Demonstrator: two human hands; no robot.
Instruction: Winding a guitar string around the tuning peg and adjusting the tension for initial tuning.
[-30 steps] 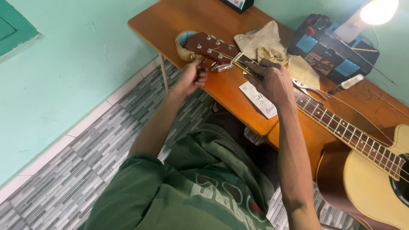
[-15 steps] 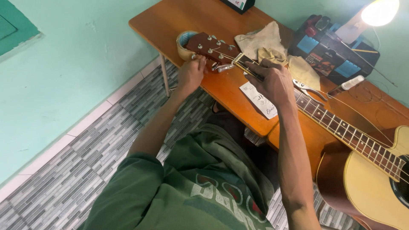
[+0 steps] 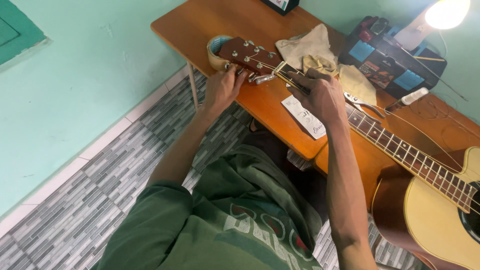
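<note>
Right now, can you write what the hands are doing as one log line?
left hand: on tuning pegs | right hand: on guitar neck near nut | headstock: over tape roll | pliers: on table

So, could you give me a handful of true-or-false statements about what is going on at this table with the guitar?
1. The left hand is at the tuning pegs on the near edge of the guitar headstock. True.
2. The right hand holds the pliers. False: the pliers lie on the wooden table beside that hand, which rests on the neck near the nut.
3. The acoustic guitar stands upright against the wall. False: it lies flat across the table.
4. A roll of tape sits by the tip of the headstock. True.
5. The lamp is off. False: it glows brightly.
</note>
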